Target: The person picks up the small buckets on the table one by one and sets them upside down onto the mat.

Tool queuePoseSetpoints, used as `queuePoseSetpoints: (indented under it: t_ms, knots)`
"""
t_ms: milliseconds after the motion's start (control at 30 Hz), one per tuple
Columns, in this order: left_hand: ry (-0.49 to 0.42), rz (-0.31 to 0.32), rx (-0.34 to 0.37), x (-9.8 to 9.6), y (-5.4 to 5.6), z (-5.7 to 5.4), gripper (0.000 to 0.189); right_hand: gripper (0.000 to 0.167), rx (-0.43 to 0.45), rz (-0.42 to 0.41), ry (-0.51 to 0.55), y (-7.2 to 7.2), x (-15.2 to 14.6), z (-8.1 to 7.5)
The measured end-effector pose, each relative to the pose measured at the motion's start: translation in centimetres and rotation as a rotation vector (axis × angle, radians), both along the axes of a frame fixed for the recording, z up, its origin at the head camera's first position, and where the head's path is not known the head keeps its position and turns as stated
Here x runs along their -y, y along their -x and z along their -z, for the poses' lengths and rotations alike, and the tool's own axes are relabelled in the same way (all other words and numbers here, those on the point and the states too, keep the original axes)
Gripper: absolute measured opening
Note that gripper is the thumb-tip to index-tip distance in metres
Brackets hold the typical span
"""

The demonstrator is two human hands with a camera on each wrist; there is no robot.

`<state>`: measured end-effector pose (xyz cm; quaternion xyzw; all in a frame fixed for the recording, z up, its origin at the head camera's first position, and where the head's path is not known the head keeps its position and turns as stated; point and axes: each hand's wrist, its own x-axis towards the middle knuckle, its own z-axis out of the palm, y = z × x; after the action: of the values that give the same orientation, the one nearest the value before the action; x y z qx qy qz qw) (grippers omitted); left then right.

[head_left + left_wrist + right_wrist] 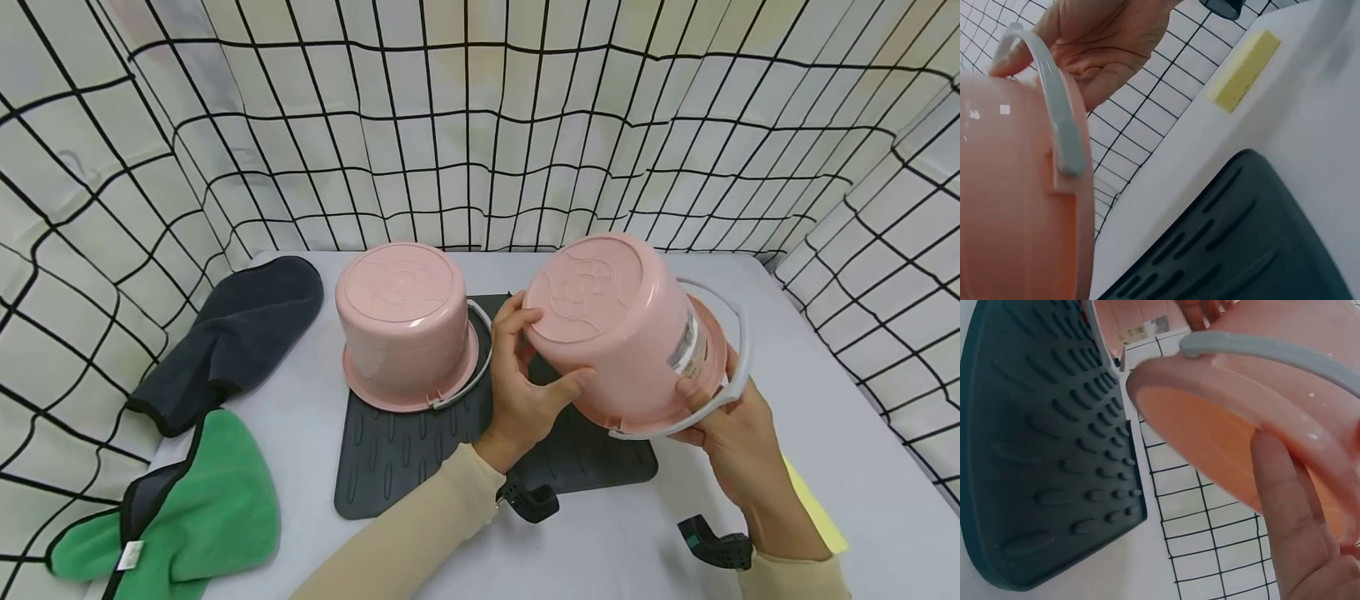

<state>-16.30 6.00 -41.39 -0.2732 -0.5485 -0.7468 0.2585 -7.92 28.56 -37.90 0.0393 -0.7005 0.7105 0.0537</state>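
Both hands hold a pink plastic bucket [637, 358], tilted with its base toward the upper left and its mouth toward the lower right. My left hand [521, 396] grips the base end, fingers on the bottom edge and thumb on the side wall. At the mouth, my right hand [738, 433] grips the rim beside the hanging grey-white handle [742, 350]; in the right wrist view a finger [1279, 481] reaches inside the rim. A second pink bucket [401, 333] stands upside down to the left, on a dark ribbed mat [397, 467], its handle lowered.
On the left lie a dark grey cloth [240, 325] and a green cloth [225, 492] with dark edging. A yellow sponge [1244, 69] lies on the white table right of the mat, partly behind the right forearm. Black wire grid panels [465, 117] enclose the back and sides.
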Motion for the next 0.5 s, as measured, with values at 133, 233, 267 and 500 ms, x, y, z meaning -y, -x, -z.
queuePoseSetpoints:
  t_ms: [133,233,267,500]
  knots:
    - [0.104,-0.066,-0.039,0.4,0.1,-0.5,0.087,0.072,-0.013,0.074,-0.005,0.1,0.1,0.1]
    - [0.185,-0.096,-0.057,0.7,0.3,-0.9,0.089,0.067,-0.03,0.097,0.008,0.0,-0.1,0.2]
    - [0.208,-0.101,-0.061,0.9,0.3,-0.9,0.089,0.064,-0.035,0.101,0.013,0.0,-0.2,0.2]
    - [0.319,-0.12,-0.063,1.4,0.2,-1.1,0.097,0.058,-0.006,0.173,-0.018,0.2,-0.4,0.0]
